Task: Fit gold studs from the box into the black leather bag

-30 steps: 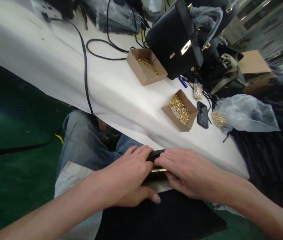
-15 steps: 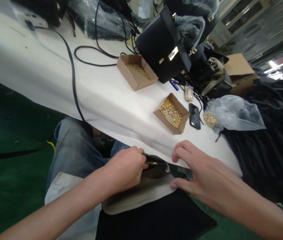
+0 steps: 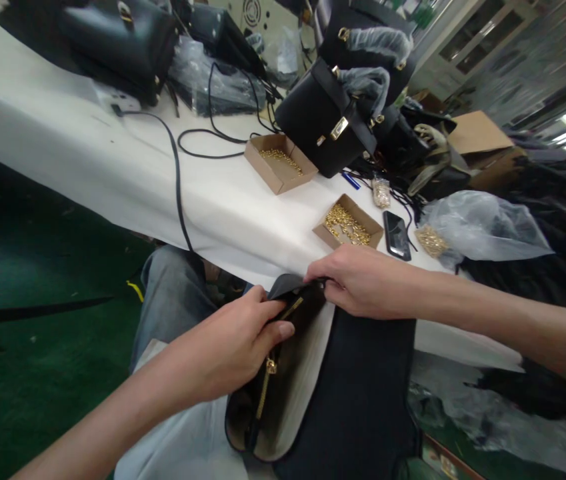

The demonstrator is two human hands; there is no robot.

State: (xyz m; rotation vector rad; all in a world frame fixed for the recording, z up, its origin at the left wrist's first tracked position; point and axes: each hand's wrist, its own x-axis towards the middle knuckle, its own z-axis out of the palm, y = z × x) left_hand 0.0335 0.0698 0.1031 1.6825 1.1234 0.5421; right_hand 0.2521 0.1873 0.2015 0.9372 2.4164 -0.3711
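Black leather piece pinched by left hand, right hand; no writing legible.

**Hands parting to lift and open the black bag piece**

The right hand, which was hovering open beside the work half a second ago, is now pinching the upper edge of the black bag piece near the table's front edge. The left hand is gripping beside the gold zipper, which is now running lengthwise and exposing the beige lining.
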